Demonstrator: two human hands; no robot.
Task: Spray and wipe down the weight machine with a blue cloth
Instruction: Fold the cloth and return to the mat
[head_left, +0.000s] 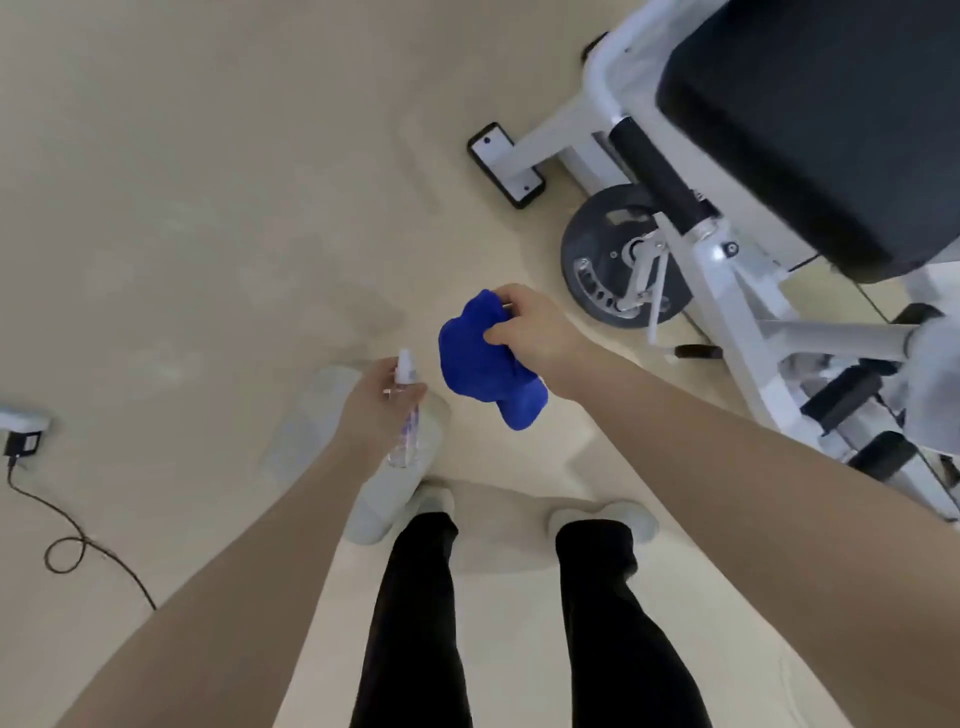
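My right hand (535, 332) grips a bunched blue cloth (483, 364) in the middle of the view, above the floor. My left hand (376, 402) holds a small clear spray bottle (406, 415) with a white nozzle, just left of the cloth. The weight machine (727, 291) stands at the upper right: a white frame, a black seat pad (821, 114), a black foam handle (660, 174) and a dark round weight plate (608, 260). Both hands are left of the machine and apart from it.
Beige floor (208, 208) spreads to the left. The machine's white foot plate (506, 163) sits on the floor at upper centre. A black power adapter (21, 444) with a looping cable (78, 545) lies at the far left. My legs and shoes are below.
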